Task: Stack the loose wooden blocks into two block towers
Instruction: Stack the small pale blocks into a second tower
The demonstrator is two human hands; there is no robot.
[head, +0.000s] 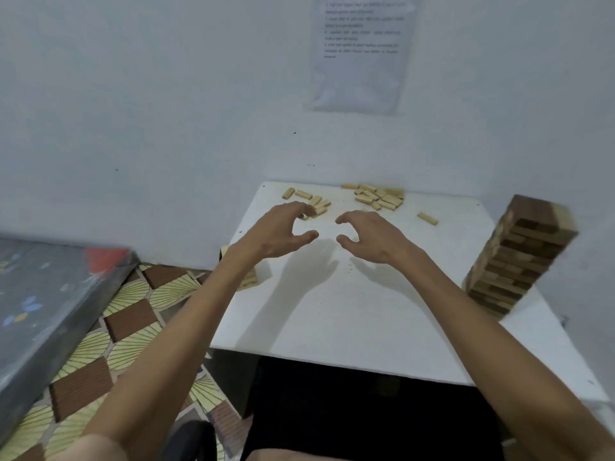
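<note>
Both hands hover above the white table [349, 321], fingers loosely curved and holding nothing. My left hand [279, 234] is just in front of a small cluster of loose wooden blocks [311, 202] at the table's far left. My right hand [369, 236] is a hand's width to its right, in front of a bigger pile of loose blocks [379, 196] by the wall. A single block [427, 218] lies alone further right. A tall block tower [519, 254] of light and dark blocks stands at the table's right edge. A low stack of blocks [249, 279] at the left edge is partly hidden by my left forearm.
The table stands against a white wall with a printed sheet [361, 51] taped above it. To the left lie a patterned floor [126, 324] and a dark mattress [40, 301]. The table's near edge is just in front of my lap.
</note>
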